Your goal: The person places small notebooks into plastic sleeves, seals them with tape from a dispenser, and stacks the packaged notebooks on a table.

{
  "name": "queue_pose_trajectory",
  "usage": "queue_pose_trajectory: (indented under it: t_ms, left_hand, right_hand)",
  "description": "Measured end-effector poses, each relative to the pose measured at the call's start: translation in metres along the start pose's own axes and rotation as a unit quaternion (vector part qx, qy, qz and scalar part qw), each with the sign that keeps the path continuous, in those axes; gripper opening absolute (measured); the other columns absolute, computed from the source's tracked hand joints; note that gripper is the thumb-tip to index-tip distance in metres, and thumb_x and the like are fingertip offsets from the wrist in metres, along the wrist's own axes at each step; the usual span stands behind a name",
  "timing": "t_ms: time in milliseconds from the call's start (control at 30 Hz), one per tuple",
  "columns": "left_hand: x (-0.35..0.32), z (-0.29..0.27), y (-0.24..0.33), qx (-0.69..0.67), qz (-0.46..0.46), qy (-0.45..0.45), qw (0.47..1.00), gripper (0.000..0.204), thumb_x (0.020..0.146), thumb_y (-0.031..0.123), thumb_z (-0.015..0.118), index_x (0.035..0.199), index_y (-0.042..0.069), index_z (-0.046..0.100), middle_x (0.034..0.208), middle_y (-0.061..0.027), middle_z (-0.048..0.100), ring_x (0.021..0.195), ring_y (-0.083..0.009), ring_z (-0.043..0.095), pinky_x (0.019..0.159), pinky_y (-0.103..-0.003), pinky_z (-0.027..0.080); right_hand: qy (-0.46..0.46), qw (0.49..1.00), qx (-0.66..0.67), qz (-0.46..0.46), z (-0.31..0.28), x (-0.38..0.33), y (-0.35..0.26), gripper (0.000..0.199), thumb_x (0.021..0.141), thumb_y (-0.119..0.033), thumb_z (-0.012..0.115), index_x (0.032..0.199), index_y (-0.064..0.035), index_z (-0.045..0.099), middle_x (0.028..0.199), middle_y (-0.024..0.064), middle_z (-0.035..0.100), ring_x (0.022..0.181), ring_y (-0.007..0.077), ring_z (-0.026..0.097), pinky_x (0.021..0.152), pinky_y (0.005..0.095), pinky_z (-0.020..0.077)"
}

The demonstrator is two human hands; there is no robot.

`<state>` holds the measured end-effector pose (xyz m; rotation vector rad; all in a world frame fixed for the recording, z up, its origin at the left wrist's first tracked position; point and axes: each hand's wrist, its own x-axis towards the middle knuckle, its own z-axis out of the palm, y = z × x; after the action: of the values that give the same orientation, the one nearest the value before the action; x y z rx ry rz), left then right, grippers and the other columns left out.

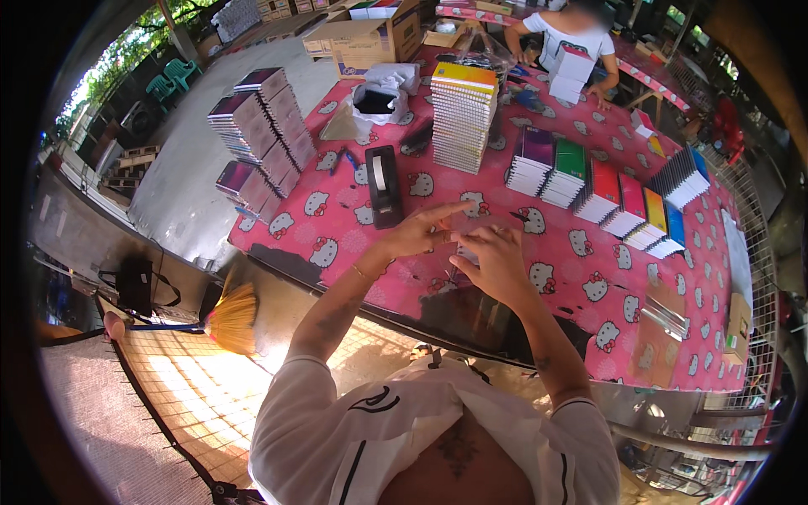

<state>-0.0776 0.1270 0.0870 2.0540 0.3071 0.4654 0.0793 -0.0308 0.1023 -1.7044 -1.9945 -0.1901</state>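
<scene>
Over the near edge of the table, my two hands come close together. My left hand (418, 233) has its index finger stretched out to the right, and its lower fingers reach toward my other hand. The fingers of my right hand (495, 255) are bent and pinched toward the left one. A small pale, partly see-through piece (459, 251) shows between them; its kind cannot be made out. Just beyond my left hand stands a black tape dispenser (385, 189). Farther back is a tall stack of spiral notebooks (463, 118) with a yellow cover on top.
Purple-covered notebook stacks (261, 139) stand at the table's left edge. Coloured notebook piles (602, 194) line the right side. Across the pink patterned tablecloth (581, 244), a person (581, 50) handles notebooks. A cardboard box (374, 42) sits at the back; a broom (231, 318) lies lower left.
</scene>
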Motion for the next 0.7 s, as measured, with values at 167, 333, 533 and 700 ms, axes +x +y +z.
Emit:
queue_pose_trajectory:
  t_ms: [167,333,533,700]
  left_hand:
    - [0.002,-0.017,-0.007,0.022,0.083,0.002,0.996,0.012,0.087,0.011,0.076,0.099,0.012,0.075,0.110,-0.0057,0.058,0.107,-0.0201,0.055,0.094,-0.035,0.044]
    - [0.019,0.010,-0.006,0.061,0.078,0.003,0.995,0.010,0.086,0.014,0.077,0.096,0.014,0.075,0.135,-0.0102,0.051,0.136,-0.0285,0.039,0.107,-0.046,0.035]
    - [0.036,0.053,-0.026,0.220,0.124,0.022,0.967,0.020,0.083,0.018,0.079,0.103,0.019,0.073,0.153,-0.0158,0.036,0.144,-0.0339,0.029,0.113,-0.052,0.026]
    - [0.041,0.080,-0.029,0.122,0.043,0.148,0.980,0.055,0.085,0.021,0.078,0.136,0.018,0.057,0.159,-0.0230,0.024,0.139,-0.0387,0.037,0.107,-0.050,0.038]
  right_hand:
    - [0.096,0.980,0.113,0.130,-0.033,-0.014,0.021,0.032,0.087,-0.033,0.074,0.109,-0.0097,0.073,0.104,0.0057,0.063,0.099,0.0219,0.061,0.088,0.0388,0.0420]
    - [0.095,0.821,0.488,0.280,0.040,-0.066,0.093,0.025,0.091,-0.016,0.072,0.113,-0.0039,0.070,0.116,0.0063,0.059,0.105,0.0159,0.061,0.081,0.0285,0.0493]
    - [0.002,0.747,0.607,0.271,0.068,-0.054,0.059,0.042,0.090,-0.016,0.075,0.128,-0.0024,0.063,0.133,0.0115,0.055,0.115,0.0202,0.058,0.099,0.0316,0.0460]
    - [0.056,0.789,0.566,0.233,0.066,-0.054,0.063,0.059,0.088,-0.017,0.076,0.140,-0.0034,0.051,0.136,0.0133,0.054,0.120,0.0218,0.055,0.105,0.0328,0.0415]
